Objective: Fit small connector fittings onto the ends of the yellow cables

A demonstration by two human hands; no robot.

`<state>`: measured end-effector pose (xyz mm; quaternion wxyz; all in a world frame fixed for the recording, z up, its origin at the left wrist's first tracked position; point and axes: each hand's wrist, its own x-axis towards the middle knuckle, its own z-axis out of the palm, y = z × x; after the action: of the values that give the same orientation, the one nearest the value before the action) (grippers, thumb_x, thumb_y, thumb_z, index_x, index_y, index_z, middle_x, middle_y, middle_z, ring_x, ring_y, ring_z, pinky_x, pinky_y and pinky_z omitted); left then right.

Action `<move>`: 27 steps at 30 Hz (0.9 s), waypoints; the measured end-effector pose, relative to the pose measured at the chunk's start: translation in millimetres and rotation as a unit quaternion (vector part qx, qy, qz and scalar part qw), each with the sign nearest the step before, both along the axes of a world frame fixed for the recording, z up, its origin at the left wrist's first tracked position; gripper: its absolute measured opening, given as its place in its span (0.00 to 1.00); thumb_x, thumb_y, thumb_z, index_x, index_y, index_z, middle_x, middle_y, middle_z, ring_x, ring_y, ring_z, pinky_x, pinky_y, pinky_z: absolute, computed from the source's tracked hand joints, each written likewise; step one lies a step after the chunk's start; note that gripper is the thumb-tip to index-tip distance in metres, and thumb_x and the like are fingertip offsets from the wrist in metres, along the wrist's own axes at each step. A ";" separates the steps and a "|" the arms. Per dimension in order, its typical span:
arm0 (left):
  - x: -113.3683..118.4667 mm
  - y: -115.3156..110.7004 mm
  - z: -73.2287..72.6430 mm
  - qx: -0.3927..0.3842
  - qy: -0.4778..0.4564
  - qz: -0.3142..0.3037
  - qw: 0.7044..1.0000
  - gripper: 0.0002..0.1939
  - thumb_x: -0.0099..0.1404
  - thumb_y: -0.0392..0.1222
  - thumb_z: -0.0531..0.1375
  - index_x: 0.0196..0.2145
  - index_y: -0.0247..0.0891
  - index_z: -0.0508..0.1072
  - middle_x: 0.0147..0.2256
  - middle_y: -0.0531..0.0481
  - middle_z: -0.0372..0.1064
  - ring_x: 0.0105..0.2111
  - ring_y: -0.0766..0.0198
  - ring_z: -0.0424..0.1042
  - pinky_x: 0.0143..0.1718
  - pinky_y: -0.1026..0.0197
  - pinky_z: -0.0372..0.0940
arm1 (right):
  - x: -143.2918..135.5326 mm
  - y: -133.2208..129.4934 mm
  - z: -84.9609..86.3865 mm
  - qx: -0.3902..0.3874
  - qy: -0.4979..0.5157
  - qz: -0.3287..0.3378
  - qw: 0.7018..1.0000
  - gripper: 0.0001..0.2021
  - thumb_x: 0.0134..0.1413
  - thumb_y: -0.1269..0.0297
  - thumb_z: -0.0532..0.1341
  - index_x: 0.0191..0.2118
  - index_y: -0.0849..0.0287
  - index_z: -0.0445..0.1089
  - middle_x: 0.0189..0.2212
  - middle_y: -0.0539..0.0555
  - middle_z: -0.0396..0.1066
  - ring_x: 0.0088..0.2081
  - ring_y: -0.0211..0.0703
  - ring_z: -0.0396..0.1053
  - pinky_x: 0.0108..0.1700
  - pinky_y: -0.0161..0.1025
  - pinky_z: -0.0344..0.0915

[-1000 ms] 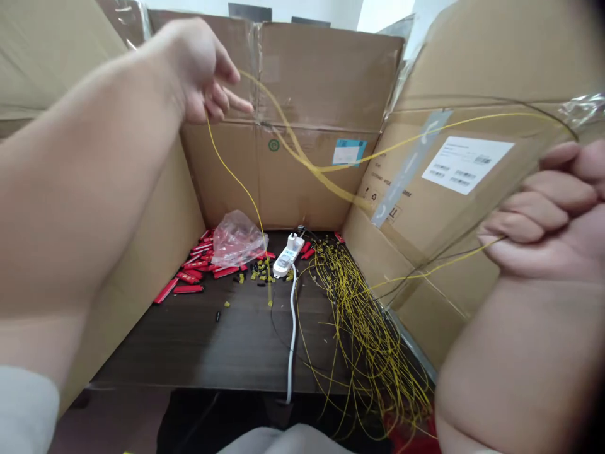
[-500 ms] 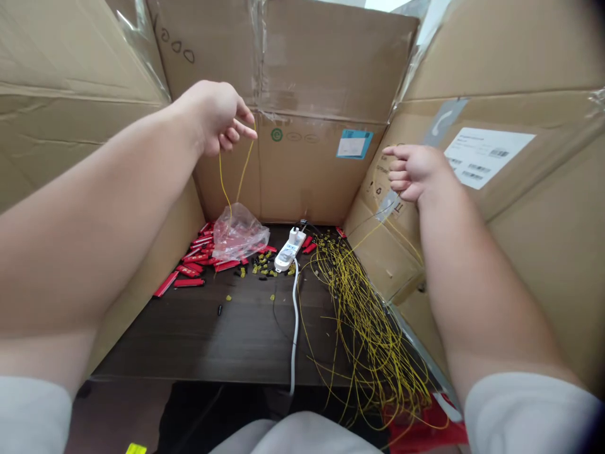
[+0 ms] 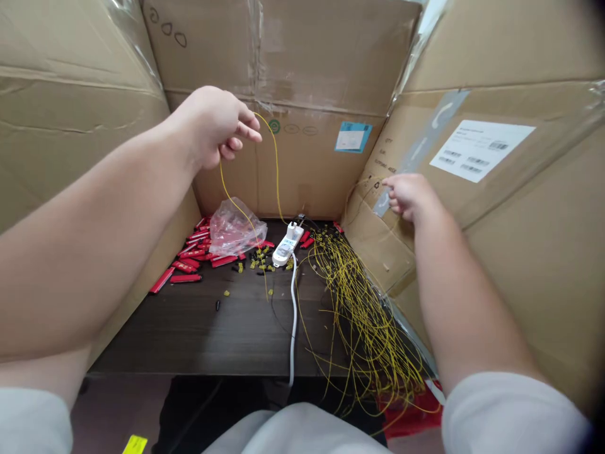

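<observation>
Raised at the upper left, my left hand (image 3: pixel 222 129) is closed on a thin yellow wire (image 3: pixel 276 170). One end of that wire curves down toward the power strip, the other hangs past the plastic bag. My right hand (image 3: pixel 407 194) is held in front of the right cardboard wall, fingers curled around a faint, thin wire that loops out beside it; motion blurs it. Below it, a large tangle of yellow wires (image 3: pixel 362 309) spreads over the right of the dark table (image 3: pixel 189 340) and hangs off the front edge.
Cardboard walls (image 3: pixel 312 63) enclose the table on three sides. A white power strip (image 3: pixel 286 246) stands mid-table, its cord running off the front. Red pieces (image 3: pixel 186 268) and a clear plastic bag (image 3: pixel 234 227) lie at the left. Small yellow and black parts (image 3: pixel 262 261) are scattered near the strip.
My right hand has moved down. The wire in my left hand has swung right, with its loop opening wider.
</observation>
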<state>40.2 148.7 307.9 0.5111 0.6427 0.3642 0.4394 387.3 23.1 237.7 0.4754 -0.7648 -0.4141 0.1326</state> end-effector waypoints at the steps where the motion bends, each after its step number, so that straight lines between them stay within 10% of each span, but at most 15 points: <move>1: 1.3 -3.1 -2.5 0.003 0.003 -0.002 1.000 0.09 0.59 0.39 0.65 0.27 0.32 0.70 0.26 0.42 0.72 0.23 0.70 0.44 0.27 0.60 0.46 | -1.0 -7.1 -14.1 -0.035 -0.025 -0.021 0.999 0.05 0.56 0.69 0.54 0.31 0.63 0.64 0.13 0.43 0.50 0.16 0.31 0.50 0.23 0.33 0.48; 8: 3.9 -15.6 -15.7 0.025 -0.010 -0.028 0.999 0.08 0.60 0.38 0.64 0.29 0.30 0.70 0.27 0.43 0.72 0.23 0.72 0.45 0.31 0.58 0.50 | -16.7 -61.3 -102.7 -0.347 -0.240 0.040 0.906 0.14 0.58 0.64 0.54 0.37 0.71 0.73 0.36 0.69 0.71 0.42 0.54 0.71 0.44 0.44 0.63; 13: 8.4 -25.9 -20.5 0.033 -0.022 -0.025 0.999 0.08 0.55 0.38 0.66 0.24 0.32 0.71 0.26 0.42 0.73 0.24 0.70 0.48 0.31 0.58 0.51 | -58.6 -77.6 -107.6 -0.181 -0.369 0.000 0.912 0.32 0.55 0.54 0.58 0.58 0.76 0.59 0.51 0.77 0.61 0.55 0.66 0.59 0.55 0.55 0.56; 16: 15.0 -45.5 -18.3 0.029 -0.004 0.031 0.999 0.09 0.56 0.37 0.64 0.23 0.33 0.69 0.26 0.44 0.72 0.23 0.71 0.48 0.29 0.59 0.49 | -94.5 -55.9 -104.0 0.005 -0.413 0.165 0.896 0.23 0.59 0.61 0.54 0.58 0.63 0.61 0.53 0.66 0.62 0.54 0.55 0.62 0.56 0.49 0.58; 18: 18.1 -63.8 -13.8 0.029 0.012 0.073 0.997 0.08 0.58 0.35 0.61 0.23 0.33 0.67 0.27 0.45 0.71 0.22 0.73 0.46 0.28 0.61 0.47 | -114.3 -27.1 -109.8 -0.059 -0.399 0.287 0.869 0.16 0.59 0.68 0.54 0.52 0.59 0.67 0.52 0.61 0.64 0.52 0.49 0.65 0.54 0.43 0.61; 21: 15.0 -91.1 -5.0 0.041 0.013 0.098 0.994 0.08 0.60 0.33 0.57 0.23 0.33 0.65 0.28 0.47 0.70 0.20 0.76 0.47 0.24 0.64 0.42 | -130.0 20.7 -129.8 -0.243 -0.371 0.277 0.852 0.14 0.52 0.72 0.60 0.46 0.62 0.70 0.48 0.64 0.68 0.48 0.51 0.69 0.50 0.41 0.63; 27: -13.9 -116.8 0.8 0.120 -0.046 0.105 0.986 0.08 0.56 0.33 0.54 0.20 0.37 0.66 0.26 0.50 0.70 0.15 0.74 0.49 0.16 0.66 0.40 | -130.8 63.4 -171.7 -0.311 -0.343 0.235 0.855 0.20 0.45 0.68 0.68 0.47 0.65 0.71 0.43 0.67 0.71 0.45 0.54 0.71 0.46 0.41 0.65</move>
<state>26.2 31.8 308.7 0.3970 0.6368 0.3504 0.5604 256.5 86.4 66.0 -0.0046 -0.7496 -0.6556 0.0910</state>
